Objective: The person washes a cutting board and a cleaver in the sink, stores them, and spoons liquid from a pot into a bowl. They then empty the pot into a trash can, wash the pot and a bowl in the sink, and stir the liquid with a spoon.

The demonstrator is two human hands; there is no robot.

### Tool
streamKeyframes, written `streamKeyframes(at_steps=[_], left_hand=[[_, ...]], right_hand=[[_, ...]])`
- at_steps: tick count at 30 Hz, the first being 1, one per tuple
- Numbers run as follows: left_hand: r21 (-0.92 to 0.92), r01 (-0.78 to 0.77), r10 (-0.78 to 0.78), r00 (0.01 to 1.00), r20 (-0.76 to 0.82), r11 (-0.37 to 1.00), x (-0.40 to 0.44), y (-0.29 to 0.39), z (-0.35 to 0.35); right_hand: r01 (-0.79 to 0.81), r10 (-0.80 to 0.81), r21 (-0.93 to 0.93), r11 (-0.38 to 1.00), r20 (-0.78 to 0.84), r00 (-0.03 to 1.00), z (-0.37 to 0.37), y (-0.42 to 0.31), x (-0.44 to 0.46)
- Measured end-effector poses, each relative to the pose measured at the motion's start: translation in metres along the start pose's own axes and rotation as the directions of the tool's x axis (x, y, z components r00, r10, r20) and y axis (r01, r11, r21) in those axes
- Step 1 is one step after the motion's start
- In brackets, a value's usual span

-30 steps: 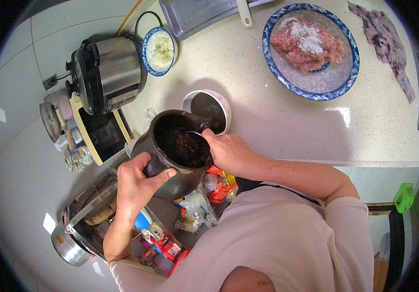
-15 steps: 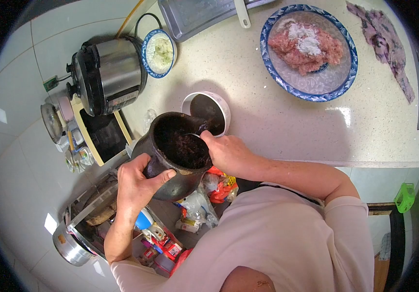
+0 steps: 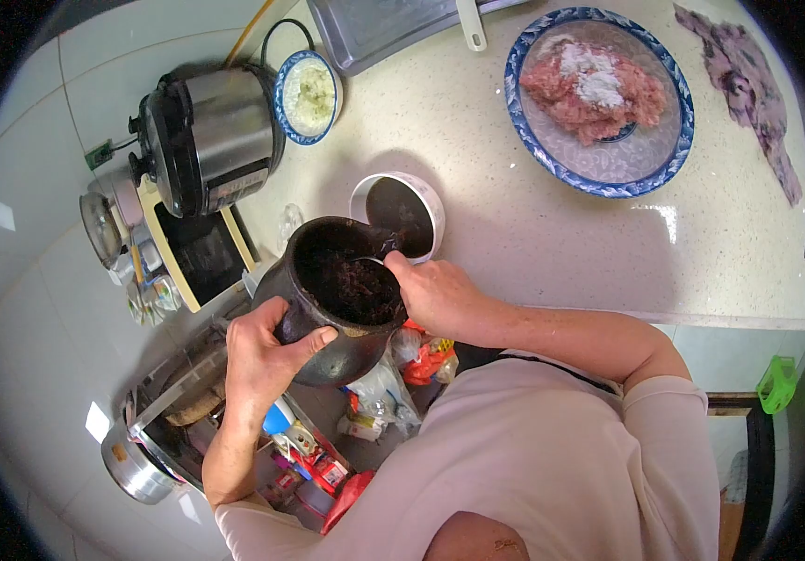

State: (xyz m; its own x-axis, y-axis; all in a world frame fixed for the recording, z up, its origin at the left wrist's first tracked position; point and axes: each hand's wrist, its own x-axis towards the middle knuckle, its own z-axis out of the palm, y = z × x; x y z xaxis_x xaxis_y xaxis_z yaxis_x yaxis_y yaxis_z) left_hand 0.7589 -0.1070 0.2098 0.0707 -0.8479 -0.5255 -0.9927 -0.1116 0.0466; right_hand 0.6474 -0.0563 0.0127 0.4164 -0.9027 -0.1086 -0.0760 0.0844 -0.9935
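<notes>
A dark clay pot [image 3: 332,360] is tilted over the counter's edge, its spout above a white bowl [image 3: 437,210] of dark brown liquid. Dark, wet, clumped bits [image 3: 356,288] lie inside the pot. My left hand [image 3: 267,351] grips the pot from its near left side, thumb along the wall; the fingers are partly hidden. At the pot's mouth near the spout, my right hand [image 3: 435,294] is closed on a thin, pale-edged utensil [image 3: 372,260]. Most of that utensil is hidden by the hand and pot, so its kind is unclear.
A blue-rimmed bowl [image 3: 515,98] of minced meat with white powder stands at the back right, beside a crumpled cloth [image 3: 744,93]. An electric cooker [image 3: 225,126], a small bowl [image 3: 281,93] and a metal tray [image 3: 346,56] stand behind. Bags [image 3: 384,397] lie below the counter.
The whole view has shifted very slightly. The pot stays tilted over the white bowl, and both hands keep their hold.
</notes>
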Motion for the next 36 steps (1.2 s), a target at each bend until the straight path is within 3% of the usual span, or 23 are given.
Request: streamKeyframes(at_steps=[6, 18, 36], left_hand=[[0.015, -0.005, 0.005, 1.000, 0.004, 1.000, -0.001, 0.001, 0.000], [-0.012, 0.013, -0.013, 1.000, 0.004, 1.000, -0.002, 0.003, 0.000], [0.006, 0.015, -0.015, 1.000, 0.005, 1.000, 0.004, 0.006, -0.002]], right_hand=[[-0.024, 0.027, -0.031, 0.999, 0.106, 0.994, -0.008, -0.004, 0.000], [0.033, -0.033, -0.008, 0.999, -0.012, 0.999, 0.004, 0.004, -0.001], [-0.008, 0.008, 0.000, 1.000, 0.046, 0.999, -0.004, 0.001, 0.004]])
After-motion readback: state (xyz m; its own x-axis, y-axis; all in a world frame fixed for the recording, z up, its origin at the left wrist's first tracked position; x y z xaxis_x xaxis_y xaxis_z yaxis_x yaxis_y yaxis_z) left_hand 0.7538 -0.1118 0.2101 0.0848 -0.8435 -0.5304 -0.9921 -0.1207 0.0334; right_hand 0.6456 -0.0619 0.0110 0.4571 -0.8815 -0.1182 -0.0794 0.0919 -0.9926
